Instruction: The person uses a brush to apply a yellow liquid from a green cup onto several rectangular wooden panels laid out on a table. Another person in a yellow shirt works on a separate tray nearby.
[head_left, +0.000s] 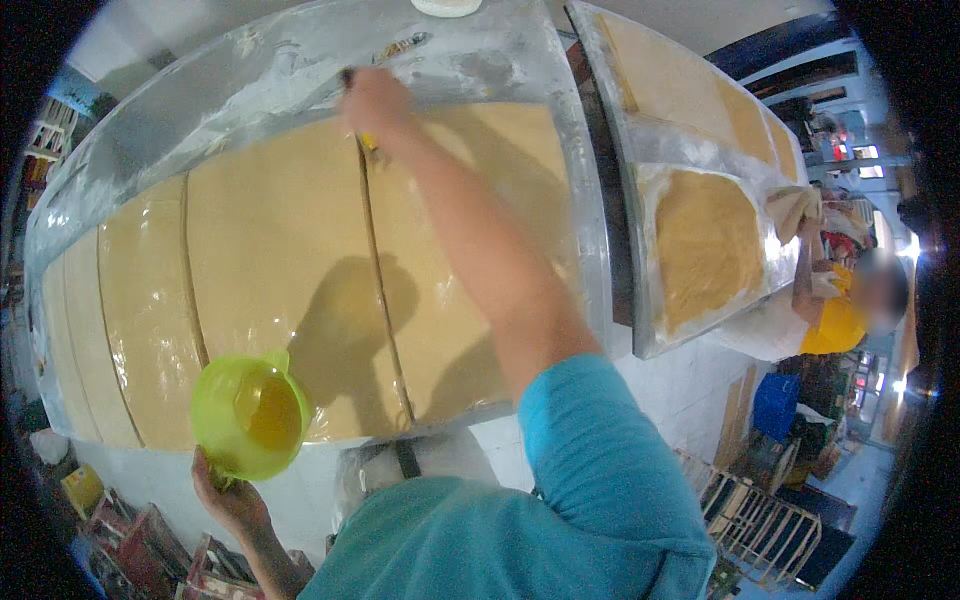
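Wide flat sheets of pale yellow dough lie side by side on a large metal-topped table, with dark seams between them. My left hand holds a translucent green plastic bowl by its rim, over the near edge of the sheets. Yellow-orange liquid is in the bowl. My right hand is closed at the far edge of the sheets, around a dark-ended handle. Something yellow shows just below this hand; the rest of the tool is hidden or blurred. Part of the dough surface looks glossy.
A second table on the right bears more flat sheets and a floury dough slab. A person in yellow stands beyond it. A white container is at the far edge. Slatted racks stand at the lower right.
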